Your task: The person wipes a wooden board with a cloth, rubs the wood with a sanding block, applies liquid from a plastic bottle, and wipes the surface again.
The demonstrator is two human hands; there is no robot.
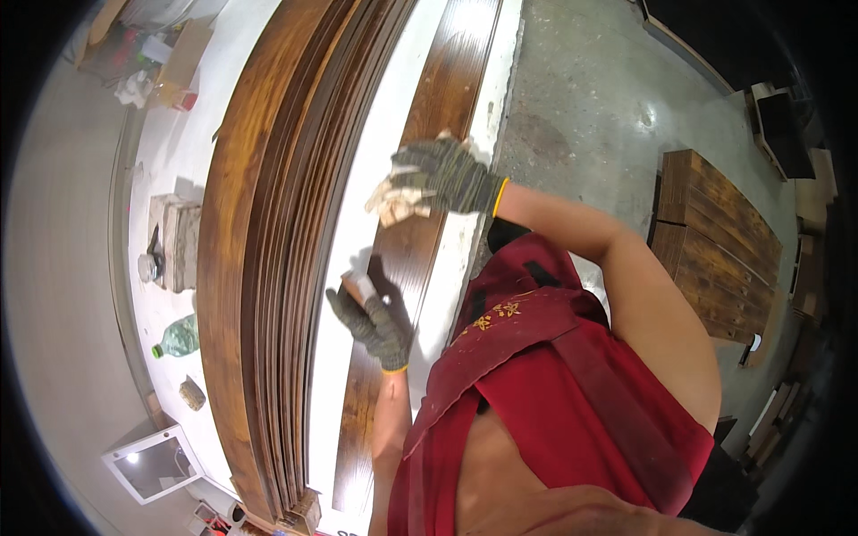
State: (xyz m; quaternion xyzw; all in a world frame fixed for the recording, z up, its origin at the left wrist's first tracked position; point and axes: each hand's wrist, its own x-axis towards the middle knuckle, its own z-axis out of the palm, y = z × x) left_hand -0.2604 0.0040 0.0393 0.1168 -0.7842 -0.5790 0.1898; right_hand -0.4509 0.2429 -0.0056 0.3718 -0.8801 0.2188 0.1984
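1. The plank (420, 232) is dark stained wood, glossy, with light streaking along its smooth face.
2. The stack (268, 268) at the bench's left edge is brown wood with clear grain and a soft sheen.
3. The bench (357, 223) top is white and smooth.
4. The left glove (375, 317) and right glove (451, 174) are grey knitted cloth, rough, with yellow cuffs.
5. The rag (393, 201) is pale, crumpled cloth.
6. The apron (554, 393) is matt red cloth, dusty in places.
7. The bottle (179, 338) is clear green plastic.
8. The floor (590, 89) is rough grey concrete.
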